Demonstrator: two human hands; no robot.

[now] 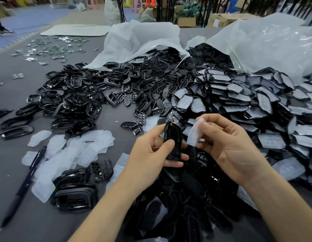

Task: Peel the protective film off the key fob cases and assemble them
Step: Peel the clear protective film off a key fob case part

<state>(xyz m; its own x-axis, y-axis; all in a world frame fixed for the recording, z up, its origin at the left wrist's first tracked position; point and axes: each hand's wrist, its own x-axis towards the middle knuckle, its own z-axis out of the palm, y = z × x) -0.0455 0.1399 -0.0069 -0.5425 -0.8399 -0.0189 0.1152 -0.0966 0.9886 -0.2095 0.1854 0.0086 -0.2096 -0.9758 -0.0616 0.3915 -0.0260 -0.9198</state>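
The left hand (151, 151) is clamping a black key fob case (172, 138) edge-up, thumb pressing on its near side and fingers curling behind it, likely so the shell is braced while its face is turned toward the other hand. The right hand (230, 147) is pinching a translucent protective film (195, 135) between thumb and fingertips, just beside the case. The film is curling away from the shell and looks free of it, though whether its lower edge is touching the case is hard to tell.

Both hands are working above a dark pile of cases (186, 198) lying close to the body, probably within easy reach for assembly. To the left, peeled films (73, 149) are gathering in a loose pale heap on the grey table (108, 116), a sensible dumping spot away from the clean parts. A pen (24, 180) is lying beside them.

On the right, a heap of film-covered cases (239, 95) is spilling from a clear plastic bag (265, 41), feeding the right hand's side. Farther out, glossy black frames (73, 95) and button inserts (151, 88) are spreading from a second bag (143, 37), sorted roughly by kind.
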